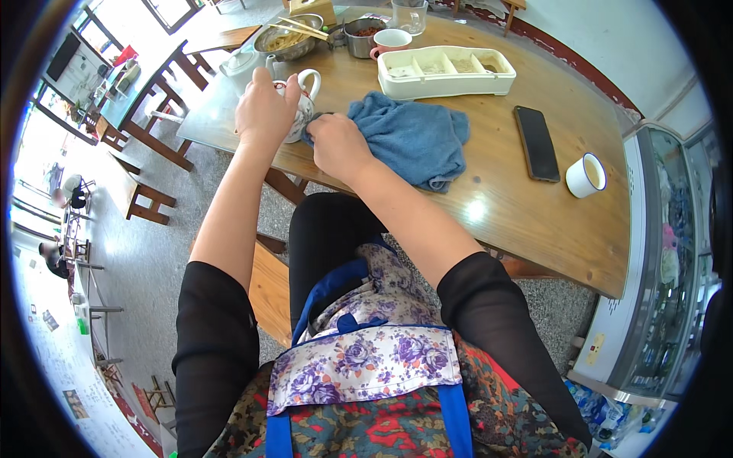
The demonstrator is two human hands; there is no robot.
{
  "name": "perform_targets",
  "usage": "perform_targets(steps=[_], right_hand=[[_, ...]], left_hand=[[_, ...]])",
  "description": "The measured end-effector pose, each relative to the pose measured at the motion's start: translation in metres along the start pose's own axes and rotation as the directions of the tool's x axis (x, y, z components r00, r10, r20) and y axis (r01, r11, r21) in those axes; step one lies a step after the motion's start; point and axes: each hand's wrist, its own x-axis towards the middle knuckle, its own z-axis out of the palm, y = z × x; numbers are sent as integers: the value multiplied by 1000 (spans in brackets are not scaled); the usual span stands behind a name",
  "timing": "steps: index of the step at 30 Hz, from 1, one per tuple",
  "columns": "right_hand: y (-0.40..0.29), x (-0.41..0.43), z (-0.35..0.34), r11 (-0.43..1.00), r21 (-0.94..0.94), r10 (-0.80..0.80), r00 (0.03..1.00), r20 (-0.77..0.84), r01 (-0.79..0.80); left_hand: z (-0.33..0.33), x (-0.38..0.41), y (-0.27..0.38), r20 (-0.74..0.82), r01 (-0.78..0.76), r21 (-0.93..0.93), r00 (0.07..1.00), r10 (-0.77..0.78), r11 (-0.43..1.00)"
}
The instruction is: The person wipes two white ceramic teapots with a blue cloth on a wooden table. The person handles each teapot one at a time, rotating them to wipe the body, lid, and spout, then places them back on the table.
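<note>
My left hand (pixel 268 106) grips the rim side of a white ceramic teapot or jug (pixel 303 111) with a painted pattern and a loop handle, near the table's left edge. Against the lower side of this vessel, my right hand (pixel 338 143) holds a bunched end of a blue cloth (pixel 409 137). The rest of the cloth lies crumpled on the wooden table (pixel 492 200). A second pale teapot (pixel 240 66) stands just beyond my left hand. The fingertips of my right hand are partly hidden by the cloth.
Behind the cloth lies a divided cream tray (pixel 446 91). Farther back are a metal bowl (pixel 292 48) with chopsticks, a metal pot (pixel 359 48), a pink cup (pixel 392 40) and a glass pitcher (pixel 409 17). A phone (pixel 536 143) and white mug (pixel 577 178) are at the right.
</note>
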Motion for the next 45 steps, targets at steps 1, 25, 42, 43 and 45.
perform_targets(steps=[1, 25, 42, 43, 45], right_hand=[[1, 4, 1, 999, -34, 38, 999, -19, -39], [12, 11, -1, 981, 36, 191, 979, -68, -189], [-26, 4, -20, 884, 435, 217, 974, -61, -170], [-25, 7, -18, 900, 425, 163, 978, -129, -94], [-23, 13, -15, 917, 394, 53, 963, -266, 58]], left_hand=[[1, 0, -1, -4, -1, 11, 1000, 1, 1000], [-38, 21, 4, 316, -17, 151, 948, -32, 988], [0, 3, -16, 293, 330, -668, 941, -172, 667], [-1, 3, -13, 300, 333, -636, 938, -175, 696], [-10, 6, -4, 315, 336, -566, 932, -180, 753]])
